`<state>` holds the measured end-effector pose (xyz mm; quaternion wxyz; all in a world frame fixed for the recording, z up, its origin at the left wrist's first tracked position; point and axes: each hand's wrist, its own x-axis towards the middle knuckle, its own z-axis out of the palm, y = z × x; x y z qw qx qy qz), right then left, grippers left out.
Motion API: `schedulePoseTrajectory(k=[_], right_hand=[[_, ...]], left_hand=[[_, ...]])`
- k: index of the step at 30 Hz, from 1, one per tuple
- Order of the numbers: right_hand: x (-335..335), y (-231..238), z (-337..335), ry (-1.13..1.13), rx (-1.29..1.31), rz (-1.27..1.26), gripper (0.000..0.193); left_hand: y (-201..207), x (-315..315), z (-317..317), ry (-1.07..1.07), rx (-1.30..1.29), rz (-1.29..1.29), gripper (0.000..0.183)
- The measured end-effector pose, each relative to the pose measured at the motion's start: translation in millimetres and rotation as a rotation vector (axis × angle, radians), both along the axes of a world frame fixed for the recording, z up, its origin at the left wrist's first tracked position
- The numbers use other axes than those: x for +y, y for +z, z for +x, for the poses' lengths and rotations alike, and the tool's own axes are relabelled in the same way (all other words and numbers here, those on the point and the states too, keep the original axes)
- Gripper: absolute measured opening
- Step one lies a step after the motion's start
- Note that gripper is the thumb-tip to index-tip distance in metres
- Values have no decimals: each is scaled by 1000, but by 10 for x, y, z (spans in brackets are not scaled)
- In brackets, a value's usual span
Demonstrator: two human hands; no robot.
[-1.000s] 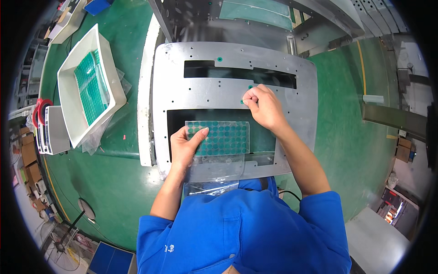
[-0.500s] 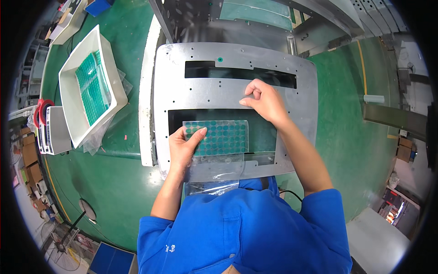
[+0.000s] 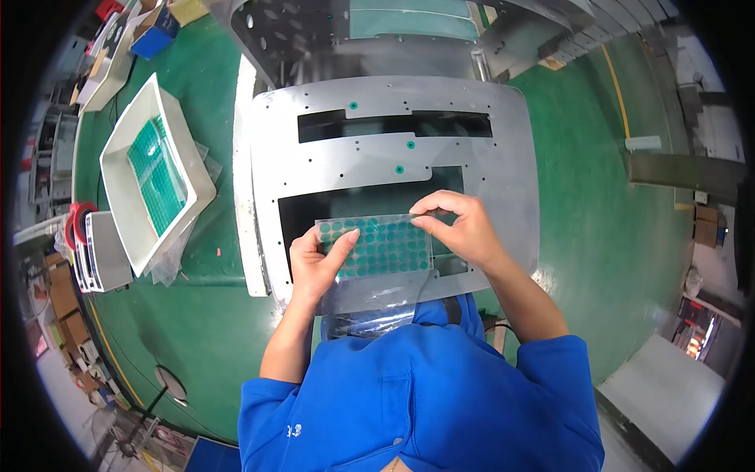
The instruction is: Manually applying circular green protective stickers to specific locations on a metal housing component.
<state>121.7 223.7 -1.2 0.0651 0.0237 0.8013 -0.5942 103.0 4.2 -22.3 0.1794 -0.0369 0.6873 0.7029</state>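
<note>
A thin, clear plastic sheet with rows of round green stickers (image 3: 385,250) is held up in front of the person's blue cloth shirt (image 3: 346,385). The sheet is longer than it is tall, and its long side runs from left to right across the person. It is a little tipped, so its right end sits a bit farther from the body than its left end. The left hand (image 3: 316,266) grips the left end, with the thumb on top and pointing up and to the right, over the stickers. The right hand (image 3: 465,226) is at the far edge, near the right corner, with its thumb and pointing finger pinched close together there. I cannot tell if a sticker is between those fingertips. So most of the sheet lies between the two hands. A see-through plastic flap (image 3: 376,296) hangs from the near side toward the shirt. Under all this is a big, flat, silver metal plate (image 3: 507,185) with round corners and dark cut-out holes. Three green round dots (image 3: 399,170) sit on the plate, past the sheet. Off to the left is a cream plastic tub (image 3: 119,189) with green sheets (image 3: 153,175) inside.
</note>
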Motion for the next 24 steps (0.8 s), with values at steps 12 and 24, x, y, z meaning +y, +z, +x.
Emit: schedulePoseTrajectory(k=[12,24], right_hand=[[57,-164,537,-273,400,455,9],[159,-213,700,-284,335,418,9]], left_hand=[[-117,294,-38,-214,-85,55,11],[-77,431,-21,-246,-127,79,11]])
